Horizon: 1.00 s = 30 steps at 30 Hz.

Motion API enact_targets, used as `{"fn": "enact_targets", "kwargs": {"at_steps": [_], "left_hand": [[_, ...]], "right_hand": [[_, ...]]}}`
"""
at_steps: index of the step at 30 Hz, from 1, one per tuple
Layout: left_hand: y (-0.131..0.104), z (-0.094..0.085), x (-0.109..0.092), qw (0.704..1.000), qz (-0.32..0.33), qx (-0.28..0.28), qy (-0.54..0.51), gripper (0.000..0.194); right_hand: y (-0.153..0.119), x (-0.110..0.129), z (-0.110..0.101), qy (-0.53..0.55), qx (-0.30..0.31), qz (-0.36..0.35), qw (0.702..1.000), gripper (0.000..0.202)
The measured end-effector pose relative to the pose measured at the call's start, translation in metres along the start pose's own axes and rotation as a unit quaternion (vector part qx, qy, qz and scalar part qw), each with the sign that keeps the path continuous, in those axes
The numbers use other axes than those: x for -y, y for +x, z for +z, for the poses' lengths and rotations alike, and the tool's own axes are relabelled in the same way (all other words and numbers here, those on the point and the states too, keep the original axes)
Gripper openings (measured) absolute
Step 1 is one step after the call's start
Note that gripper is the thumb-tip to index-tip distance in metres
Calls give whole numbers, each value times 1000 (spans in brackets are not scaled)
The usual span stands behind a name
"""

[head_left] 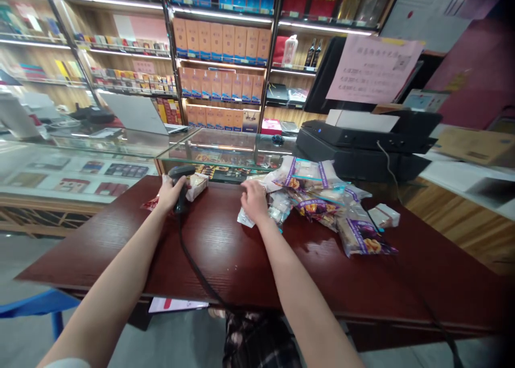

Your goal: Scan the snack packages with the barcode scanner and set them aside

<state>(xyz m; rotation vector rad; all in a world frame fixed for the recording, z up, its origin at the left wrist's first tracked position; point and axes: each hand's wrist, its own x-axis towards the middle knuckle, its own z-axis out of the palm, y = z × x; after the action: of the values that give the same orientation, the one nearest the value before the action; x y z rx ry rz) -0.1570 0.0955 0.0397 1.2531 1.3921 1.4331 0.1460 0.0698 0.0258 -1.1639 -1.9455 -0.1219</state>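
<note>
My left hand is wrapped around a dark handheld scanner, whose black cable runs down across the brown table. Just right of the scanner's head lies a small white package; a red packet shows beside my left hand. My right hand rests at the left edge of a pile of clear bags with purple labels, near a small clear packet. Its fingers are bent, and whether they grip anything is hidden.
Another small white package lies right of the pile. Behind the table stand a glass display counter, a black printer and a monitor with a pink paper sheet. Shelves of boxes line the wall. A blue stool is at lower left.
</note>
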Motion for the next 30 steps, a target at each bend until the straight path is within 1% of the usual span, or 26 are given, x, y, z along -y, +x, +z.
{"fn": "enact_targets", "kwargs": {"at_steps": [1, 2, 3, 5, 7, 9, 10, 12, 15, 18, 20, 22, 25, 28, 30], "left_hand": [[-2, 3, -1, 1000, 1, -2, -13, 35], [-3, 6, -2, 1000, 0, -1, -31, 35], [-5, 9, -3, 999, -7, 7, -53, 36], [-7, 15, -5, 991, -42, 41, -124, 36], [-9, 21, -6, 972, -91, 70, -203, 39], [-11, 27, -6, 947, -135, 97, -274, 42], [-12, 30, -6, 936, -147, 106, -302, 43], [-15, 35, -7, 923, -148, 111, -336, 45], [-18, 39, -11, 923, -117, 84, -356, 43], [-22, 37, -19, 926, -82, 56, -365, 39], [-25, 35, -24, 926, -72, 57, -366, 38], [-29, 35, -28, 928, -78, 69, -358, 37], [-34, 38, -32, 932, -87, 81, -342, 35], [-36, 38, -34, 931, -61, 83, -350, 35], [-36, 37, -35, 929, -40, 79, -359, 37]], "right_hand": [[-2, 4, 10, 14, 51, -29, 998, 35], [-5, 6, 17, 20, 80, -36, 996, 34], [-7, 6, 22, 25, 94, -27, 995, 32], [-10, 3, 27, 39, 90, 13, 995, 32], [-10, -3, 26, 60, 68, 51, 995, 36], [-10, -7, 23, 69, 61, 60, 994, 41], [-10, -8, 23, 63, 71, 54, 994, 43], [-10, -8, 23, 39, 108, 38, 993, 47], [-11, -5, 24, 2, 162, 25, 986, 53], [-11, -4, 22, -9, 176, 24, 984, 61], [-9, -3, 20, 0, 165, 31, 986, 61], [-6, -2, 19, 26, 139, 47, 989, 56], [-1, -3, 21, 109, 75, 108, 985, 45], [5, -8, 25, 190, -19, 214, 958, 29], [7, -12, 27, 212, -66, 269, 937, 31]]}}
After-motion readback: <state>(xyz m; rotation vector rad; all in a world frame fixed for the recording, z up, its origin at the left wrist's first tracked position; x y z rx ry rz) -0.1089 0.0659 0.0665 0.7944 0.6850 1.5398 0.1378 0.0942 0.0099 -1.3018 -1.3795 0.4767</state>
